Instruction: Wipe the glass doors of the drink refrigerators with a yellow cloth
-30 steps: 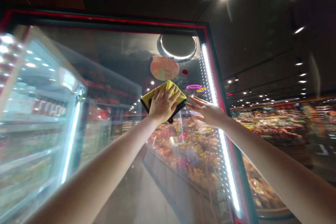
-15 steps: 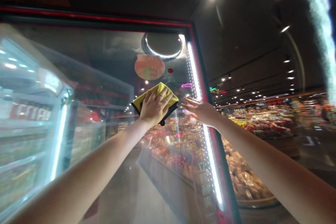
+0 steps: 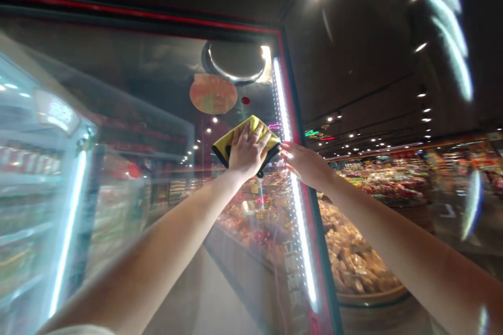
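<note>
Where left fingers (image 3: 245, 137) spread, yellow cloth (image 3: 225, 142) beneath

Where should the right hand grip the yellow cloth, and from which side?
Probably pinch the yellow cloth by its right corner, coming from the right. The left hand lies spread over its middle, leaving that dark-edged corner uncovered, close to the right hand. The cloth looks flat against the glass, so an edge pinch likely suits best.

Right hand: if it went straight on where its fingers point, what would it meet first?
Probably the nearer corner of the yellow cloth under the left hand, though depth between them is unclear.
</note>
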{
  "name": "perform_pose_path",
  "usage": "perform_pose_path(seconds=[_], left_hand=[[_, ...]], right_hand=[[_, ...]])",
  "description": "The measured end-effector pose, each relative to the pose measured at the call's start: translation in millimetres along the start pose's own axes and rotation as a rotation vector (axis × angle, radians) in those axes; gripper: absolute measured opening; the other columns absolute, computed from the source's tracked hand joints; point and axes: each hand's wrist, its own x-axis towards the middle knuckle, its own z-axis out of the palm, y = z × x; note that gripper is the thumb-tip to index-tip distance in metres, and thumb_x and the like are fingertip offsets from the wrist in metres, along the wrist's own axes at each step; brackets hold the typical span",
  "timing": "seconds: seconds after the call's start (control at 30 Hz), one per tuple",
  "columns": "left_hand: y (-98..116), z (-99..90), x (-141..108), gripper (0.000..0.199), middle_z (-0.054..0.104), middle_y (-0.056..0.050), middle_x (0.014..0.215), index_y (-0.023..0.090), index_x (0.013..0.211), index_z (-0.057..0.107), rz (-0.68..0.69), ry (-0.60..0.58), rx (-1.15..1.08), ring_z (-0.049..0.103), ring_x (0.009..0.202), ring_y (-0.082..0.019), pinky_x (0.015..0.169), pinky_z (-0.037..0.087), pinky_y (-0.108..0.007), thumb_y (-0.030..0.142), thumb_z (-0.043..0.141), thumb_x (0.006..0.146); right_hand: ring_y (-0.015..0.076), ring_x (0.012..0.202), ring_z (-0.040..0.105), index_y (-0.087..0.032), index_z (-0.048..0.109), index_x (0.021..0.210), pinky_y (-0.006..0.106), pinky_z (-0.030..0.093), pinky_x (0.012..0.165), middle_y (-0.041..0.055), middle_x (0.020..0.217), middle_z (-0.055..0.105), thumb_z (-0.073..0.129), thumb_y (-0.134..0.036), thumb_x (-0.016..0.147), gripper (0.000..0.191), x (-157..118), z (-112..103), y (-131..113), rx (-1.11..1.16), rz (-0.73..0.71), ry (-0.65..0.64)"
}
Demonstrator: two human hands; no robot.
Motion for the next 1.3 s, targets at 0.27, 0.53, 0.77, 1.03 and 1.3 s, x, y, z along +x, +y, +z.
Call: perform_pose_path(seconds=[0.27, 0.53, 0.77, 1.03, 1.3], left_hand=[[14, 5.8, 50, 0.052, 0.033, 0.002, 0.165, 0.029, 0.153, 0.046, -0.187, 0.076, -0.056, 0.019, 0.157, -0.030, 0.129, 0.010, -0.054, 0.036, 0.039, 0.102], [45, 25.1, -9, 0.048, 0.041, -0.001, 0.161, 0.030, 0.148, 0.052, 0.023, 0.048, -0.079, 0.023, 0.156, -0.027, 0.129, 0.013, -0.054, 0.034, 0.036, 0.103], [34, 15.9, 17, 0.050, 0.037, 0.000, 0.164, 0.029, 0.150, 0.049, -0.122, 0.059, -0.066, 0.022, 0.156, -0.031, 0.130, 0.011, -0.054, 0.037, 0.042, 0.102], [64, 29.2, -64, 0.049, 0.039, 0.000, 0.163, 0.032, 0.151, 0.048, 0.090, -0.022, -0.071, 0.022, 0.156, -0.029, 0.129, 0.013, -0.058, 0.034, 0.043, 0.102], [20, 8.4, -52, 0.053, 0.032, 0.001, 0.166, 0.033, 0.154, 0.042, -0.197, 0.091, -0.022, 0.018, 0.157, -0.031, 0.128, 0.011, -0.059, 0.036, 0.044, 0.101]], right_hand=[[0.0254, 0.124, 0.060, -0.017, 0.072, 0.119, 0.039, 0.051, 0.108, 0.0130, 0.128, 0.068, 0.063, -0.017, 0.091, 0.029, -2, -12, 0, -0.011, 0.111, 0.008], [0.0244, 0.131, 0.057, -0.010, 0.070, 0.124, 0.039, 0.044, 0.116, 0.0156, 0.139, 0.063, 0.046, -0.014, 0.096, 0.037, -25, -12, 8, 0.057, 0.107, -0.011], [0.0230, 0.131, 0.058, -0.014, 0.071, 0.123, 0.040, 0.047, 0.114, 0.0118, 0.137, 0.067, 0.041, -0.009, 0.095, 0.042, -25, -15, 11, 0.147, 0.127, -0.007], [0.0243, 0.118, 0.065, -0.019, 0.077, 0.094, 0.043, 0.052, 0.106, 0.0097, 0.111, 0.076, 0.041, -0.005, 0.087, 0.040, -34, -5, -1, 0.254, 0.271, 0.171], [0.0191, 0.132, 0.058, -0.014, 0.064, 0.133, 0.037, 0.046, 0.115, 0.0111, 0.140, 0.064, 0.036, 0.002, 0.085, 0.058, -31, 5, -17, 0.308, 0.248, 0.118]])
